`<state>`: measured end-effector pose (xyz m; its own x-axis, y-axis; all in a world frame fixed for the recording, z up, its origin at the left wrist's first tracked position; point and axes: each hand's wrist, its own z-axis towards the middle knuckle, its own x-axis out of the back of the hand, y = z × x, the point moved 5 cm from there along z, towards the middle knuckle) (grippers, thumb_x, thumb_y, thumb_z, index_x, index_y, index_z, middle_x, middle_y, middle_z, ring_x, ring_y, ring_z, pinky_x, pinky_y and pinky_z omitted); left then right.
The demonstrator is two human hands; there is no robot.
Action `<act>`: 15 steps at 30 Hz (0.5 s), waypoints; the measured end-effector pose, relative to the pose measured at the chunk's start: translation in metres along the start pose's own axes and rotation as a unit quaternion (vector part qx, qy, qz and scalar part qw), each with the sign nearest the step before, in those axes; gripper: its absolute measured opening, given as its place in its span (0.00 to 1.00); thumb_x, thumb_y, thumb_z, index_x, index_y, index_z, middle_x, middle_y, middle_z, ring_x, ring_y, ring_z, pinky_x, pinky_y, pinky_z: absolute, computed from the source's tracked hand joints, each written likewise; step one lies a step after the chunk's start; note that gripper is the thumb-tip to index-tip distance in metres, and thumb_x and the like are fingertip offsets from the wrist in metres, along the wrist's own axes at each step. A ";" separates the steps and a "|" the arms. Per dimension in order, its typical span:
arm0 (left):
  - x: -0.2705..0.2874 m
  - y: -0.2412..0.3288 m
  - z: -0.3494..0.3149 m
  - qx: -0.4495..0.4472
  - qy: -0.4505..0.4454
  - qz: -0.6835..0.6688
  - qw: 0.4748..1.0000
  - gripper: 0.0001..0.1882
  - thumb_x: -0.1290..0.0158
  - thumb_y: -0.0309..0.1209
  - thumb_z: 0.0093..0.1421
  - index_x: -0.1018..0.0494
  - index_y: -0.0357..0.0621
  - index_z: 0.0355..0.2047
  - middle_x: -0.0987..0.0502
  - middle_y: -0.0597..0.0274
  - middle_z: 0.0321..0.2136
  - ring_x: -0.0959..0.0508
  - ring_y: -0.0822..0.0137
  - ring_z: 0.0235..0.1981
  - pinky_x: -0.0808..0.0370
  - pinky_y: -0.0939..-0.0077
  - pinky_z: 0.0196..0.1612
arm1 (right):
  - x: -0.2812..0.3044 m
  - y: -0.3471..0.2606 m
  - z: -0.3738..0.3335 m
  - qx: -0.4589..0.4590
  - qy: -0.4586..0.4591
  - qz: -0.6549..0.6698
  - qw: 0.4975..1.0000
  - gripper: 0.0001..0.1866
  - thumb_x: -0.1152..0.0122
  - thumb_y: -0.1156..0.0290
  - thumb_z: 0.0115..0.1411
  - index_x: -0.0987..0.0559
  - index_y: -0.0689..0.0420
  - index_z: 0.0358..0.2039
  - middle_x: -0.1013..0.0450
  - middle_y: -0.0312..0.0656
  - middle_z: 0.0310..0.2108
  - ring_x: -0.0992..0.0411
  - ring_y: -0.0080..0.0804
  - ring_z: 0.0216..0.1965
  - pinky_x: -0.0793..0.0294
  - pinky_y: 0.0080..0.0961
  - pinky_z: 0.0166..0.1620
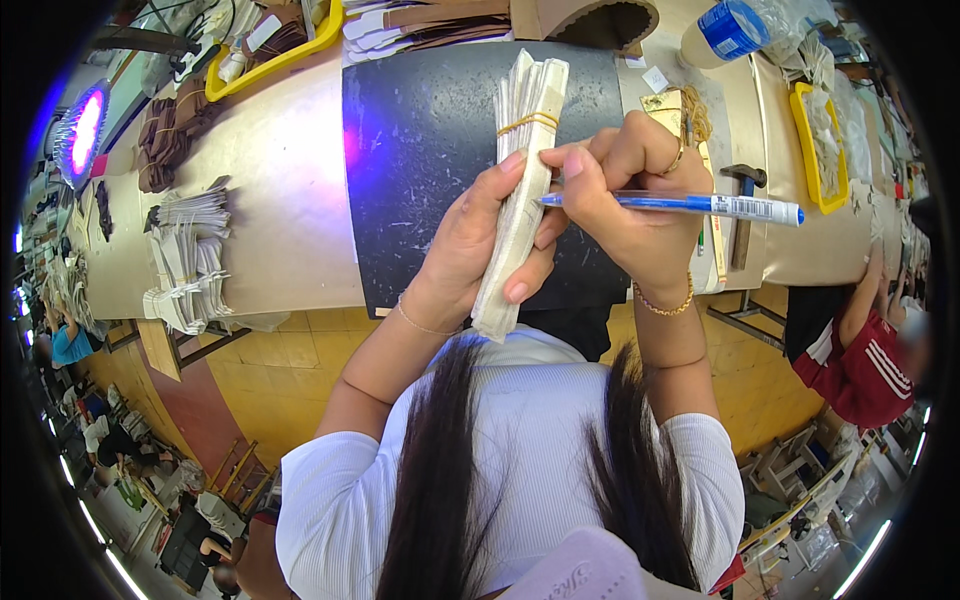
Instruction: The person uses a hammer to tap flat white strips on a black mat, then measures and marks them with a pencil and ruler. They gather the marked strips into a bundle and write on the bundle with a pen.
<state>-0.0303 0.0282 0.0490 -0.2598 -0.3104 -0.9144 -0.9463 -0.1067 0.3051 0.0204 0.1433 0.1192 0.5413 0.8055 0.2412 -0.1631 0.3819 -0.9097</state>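
My left hand (460,245) is wrapped round a long bundle of off-white strips (512,245), thumb on the near face and fingers curled behind. A tan rubber band (537,119) circles the bundle near its far end, where the strips fan apart slightly. Between the fingers of my right hand (640,205) is a blue pen (735,206), lying almost level with its tip at the side of the bundle. Whether the tip touches the strips I cannot tell. Both hands are above a scuffed black mat (410,130).
Stacks of pale strips (185,255) and brown bundles (170,140) lie left, below a bright lamp (82,135). A yellow tray (275,65) stands far left, another yellow tray (820,150) far right. A hammer (742,215) and a blue-labelled bottle (722,35) are to the right.
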 end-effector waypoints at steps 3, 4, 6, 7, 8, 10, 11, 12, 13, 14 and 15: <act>-0.001 0.000 0.000 -0.001 0.001 -0.001 1.000 0.25 0.59 0.51 0.73 0.35 0.40 0.54 0.30 0.57 0.25 0.31 0.70 0.08 0.30 0.81 0.10 | 0.002 0.003 0.000 0.014 -0.005 0.001 1.000 0.18 0.39 0.84 0.59 0.36 0.56 0.18 0.28 0.38 0.17 0.25 0.20 0.23 0.15 0.29 0.40; 0.000 0.000 0.000 -0.001 0.003 0.001 1.000 0.25 0.59 0.51 0.73 0.34 0.41 0.53 0.30 0.57 0.25 0.31 0.70 0.08 0.30 0.81 0.09 | 0.000 0.003 0.000 0.012 -0.002 -0.002 1.000 0.18 0.38 0.84 0.59 0.36 0.56 0.18 0.28 0.38 0.17 0.25 0.20 0.23 0.15 0.29 0.41; 0.001 0.000 -0.001 -0.002 0.009 0.006 1.000 0.25 0.59 0.51 0.73 0.34 0.41 0.53 0.30 0.57 0.25 0.31 0.70 0.07 0.31 0.81 0.09 | 0.000 0.005 -0.001 0.011 0.000 0.002 1.000 0.18 0.38 0.84 0.59 0.36 0.56 0.19 0.29 0.38 0.17 0.25 0.20 0.23 0.15 0.29 0.41; 0.000 -0.001 -0.001 0.001 0.009 0.007 1.000 0.25 0.59 0.52 0.73 0.34 0.41 0.53 0.30 0.57 0.25 0.31 0.70 0.07 0.31 0.81 0.09 | 0.002 0.006 -0.001 0.012 -0.002 0.009 1.000 0.18 0.38 0.83 0.59 0.36 0.56 0.19 0.29 0.37 0.17 0.25 0.20 0.24 0.15 0.29 0.41; 0.000 -0.001 -0.002 0.003 0.010 0.008 1.000 0.25 0.59 0.52 0.73 0.34 0.42 0.53 0.30 0.57 0.25 0.31 0.70 0.07 0.31 0.81 0.09 | 0.003 0.006 -0.001 0.013 -0.003 0.015 1.000 0.18 0.38 0.83 0.59 0.36 0.56 0.19 0.29 0.37 0.17 0.25 0.20 0.24 0.16 0.29 0.41; 0.000 -0.001 -0.001 0.004 0.006 0.010 1.000 0.25 0.59 0.52 0.73 0.34 0.42 0.54 0.30 0.57 0.25 0.31 0.69 0.07 0.31 0.80 0.09 | 0.005 0.007 0.001 -0.010 0.012 0.019 1.000 0.18 0.38 0.83 0.59 0.36 0.56 0.19 0.30 0.36 0.17 0.25 0.20 0.24 0.15 0.29 0.41; 0.000 -0.002 -0.001 0.003 0.002 0.010 1.000 0.26 0.59 0.52 0.73 0.35 0.42 0.54 0.30 0.57 0.25 0.31 0.69 0.07 0.31 0.80 0.08 | 0.006 0.007 0.002 -0.022 0.020 0.022 0.999 0.18 0.38 0.83 0.59 0.36 0.55 0.19 0.30 0.36 0.17 0.24 0.20 0.25 0.15 0.29 0.41; 0.000 -0.002 -0.001 0.003 -0.002 0.011 1.000 0.26 0.58 0.52 0.73 0.35 0.42 0.55 0.30 0.57 0.24 0.31 0.69 0.07 0.31 0.80 0.08 | 0.006 0.006 0.002 -0.019 0.018 0.016 1.000 0.18 0.38 0.83 0.60 0.36 0.55 0.19 0.30 0.36 0.17 0.25 0.20 0.25 0.15 0.29 0.41; 0.000 -0.002 0.000 0.003 0.001 0.010 1.000 0.26 0.58 0.52 0.73 0.35 0.42 0.56 0.30 0.57 0.24 0.31 0.69 0.07 0.31 0.80 0.08 | 0.005 0.004 0.002 -0.015 0.014 0.011 1.000 0.18 0.37 0.83 0.60 0.36 0.55 0.19 0.30 0.35 0.17 0.25 0.20 0.24 0.15 0.29 0.41; -0.001 -0.001 0.000 0.004 0.003 0.010 1.000 0.26 0.58 0.52 0.72 0.36 0.42 0.56 0.30 0.56 0.24 0.31 0.69 0.07 0.31 0.80 0.08 | 0.004 0.003 0.003 -0.011 0.011 0.007 1.000 0.18 0.37 0.82 0.60 0.36 0.55 0.19 0.31 0.35 0.17 0.25 0.19 0.24 0.15 0.29 0.41; -0.001 -0.001 0.000 0.005 0.006 0.009 1.000 0.27 0.58 0.52 0.72 0.37 0.42 0.57 0.30 0.56 0.24 0.31 0.69 0.07 0.32 0.80 0.08 | 0.003 0.005 0.003 0.005 0.031 0.026 0.999 0.18 0.36 0.81 0.57 0.36 0.56 0.18 0.32 0.34 0.16 0.29 0.19 0.21 0.22 0.26 0.35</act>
<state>-0.0288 0.0285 0.0497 -0.2748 -0.3231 -0.9056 -0.9433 -0.0919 0.3190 0.0188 0.1491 0.1165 0.5823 0.7947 0.1714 -0.2008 0.3448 -0.9169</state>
